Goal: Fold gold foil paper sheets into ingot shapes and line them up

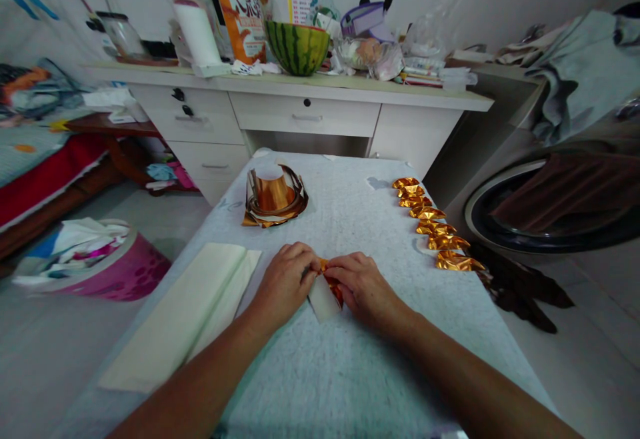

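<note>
Between my two hands, at the middle of the cloth-covered table [350, 372], is a small piece of gold foil paper [334, 286] with a pale strip [324, 300] hanging toward me. My left hand [290, 272] pinches its upper left edge with thumb and fingers. From the other side my right hand [363, 286] has its fingers closed on the foil. A curled stack of gold foil sheets [274, 199] sits farther back on the left. Several folded gold foil pieces [434, 227] form a row along the right edge. Left of my forearm lies folded cream paper [185, 312].
A white desk [300, 109] stands behind the table, with a watermelon half [299, 47], an orange snack bag [243, 9] and plastic bags on top. At left is a full pink bin [120, 269]; at right, a washing machine [530, 206].
</note>
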A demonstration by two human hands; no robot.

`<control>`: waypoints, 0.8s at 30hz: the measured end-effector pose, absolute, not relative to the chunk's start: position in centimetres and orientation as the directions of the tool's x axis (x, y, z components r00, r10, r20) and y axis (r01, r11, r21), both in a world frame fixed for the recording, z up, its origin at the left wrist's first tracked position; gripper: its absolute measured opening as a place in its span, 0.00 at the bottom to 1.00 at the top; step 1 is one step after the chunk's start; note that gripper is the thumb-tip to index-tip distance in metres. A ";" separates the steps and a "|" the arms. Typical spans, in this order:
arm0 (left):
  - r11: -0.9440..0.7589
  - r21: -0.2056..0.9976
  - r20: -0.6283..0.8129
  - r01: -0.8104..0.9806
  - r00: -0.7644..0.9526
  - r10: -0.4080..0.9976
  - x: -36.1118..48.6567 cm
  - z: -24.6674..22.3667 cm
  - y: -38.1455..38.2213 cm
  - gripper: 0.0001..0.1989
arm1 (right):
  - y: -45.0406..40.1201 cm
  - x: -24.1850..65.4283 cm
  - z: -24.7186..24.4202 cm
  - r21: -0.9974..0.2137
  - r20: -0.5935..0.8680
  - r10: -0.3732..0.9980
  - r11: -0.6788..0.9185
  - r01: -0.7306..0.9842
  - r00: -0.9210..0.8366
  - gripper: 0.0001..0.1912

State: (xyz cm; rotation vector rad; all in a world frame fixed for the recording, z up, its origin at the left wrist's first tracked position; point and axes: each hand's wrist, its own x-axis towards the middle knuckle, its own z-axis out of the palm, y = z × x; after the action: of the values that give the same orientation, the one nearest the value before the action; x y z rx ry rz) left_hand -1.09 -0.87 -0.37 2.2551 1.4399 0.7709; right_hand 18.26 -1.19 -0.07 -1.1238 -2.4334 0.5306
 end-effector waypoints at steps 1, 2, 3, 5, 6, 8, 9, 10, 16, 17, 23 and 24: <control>-0.431 0.567 0.237 0.702 0.362 0.901 -1.1 -0.2 -0.9 0.07 | -1.2 18.3 -0.1 -0.498 0.205 0.776 0.607 0.619 -0.596 0.18; -0.446 0.576 0.223 0.685 0.393 0.892 -1.2 0.0 -1.0 0.07 | -1.2 18.4 -0.1 -0.503 0.206 0.774 0.609 0.613 -0.599 0.18; -0.461 0.586 0.211 0.666 0.424 0.881 -1.3 0.2 -1.1 0.07 | -1.2 18.4 -0.1 -0.510 0.205 0.773 0.608 0.608 -0.601 0.18; -0.487 0.602 0.192 0.633 0.477 0.858 -1.6 0.5 -1.3 0.08 | -1.2 18.5 0.0 -0.525 0.195 0.774 0.601 0.602 -0.602 0.19; -0.496 0.604 0.182 0.623 0.498 0.848 -1.8 0.6 -1.4 0.08 | -1.3 18.5 0.1 -0.532 0.190 0.776 0.596 0.601 -0.601 0.19; -0.506 0.604 0.158 0.616 0.530 0.833 -2.2 0.7 -1.6 0.08 | -1.4 18.5 0.4 -0.541 0.178 0.777 0.589 0.600 -0.604 0.20; -0.506 0.603 0.141 0.616 0.542 0.829 -2.4 0.8 -1.7 0.08 | -1.4 18.5 0.5 -0.544 0.172 0.776 0.589 0.598 -0.607 0.20; -0.502 0.606 0.123 0.617 0.551 0.826 -2.6 1.0 -1.9 0.08 | -1.5 18.5 0.7 -0.545 0.168 0.774 0.589 0.597 -0.611 0.20; -0.492 0.624 0.060 0.607 0.591 0.805 -2.9 1.6 -2.6 0.14 | -1.4 18.8 0.6 -0.547 0.178 0.758 0.607 0.577 -0.628 0.17; -0.491 0.625 0.055 0.607 0.593 0.803 -2.8 1.6 -2.6 0.15 | -1.4 18.8 0.5 -0.552 0.176 0.759 0.603 0.575 -0.627 0.17; -0.513 0.640 0.073 0.572 0.619 0.782 -2.5 2.1 -2.8 0.18 | -1.4 18.9 0.3 -0.591 0.182 0.768 0.584 0.556 -0.614 0.10; -0.520 0.638 0.080 0.568 0.624 0.778 -2.4 2.1 -2.8 0.18 | -1.4 18.9 0.3 -0.593 0.187 0.767 0.586 0.551 -0.614 0.10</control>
State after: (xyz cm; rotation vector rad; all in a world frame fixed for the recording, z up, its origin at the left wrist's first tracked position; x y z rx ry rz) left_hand -2.39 -2.81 2.10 2.2750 1.0518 0.4828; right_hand 18.93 -1.41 0.31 -1.0568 -2.3919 0.6854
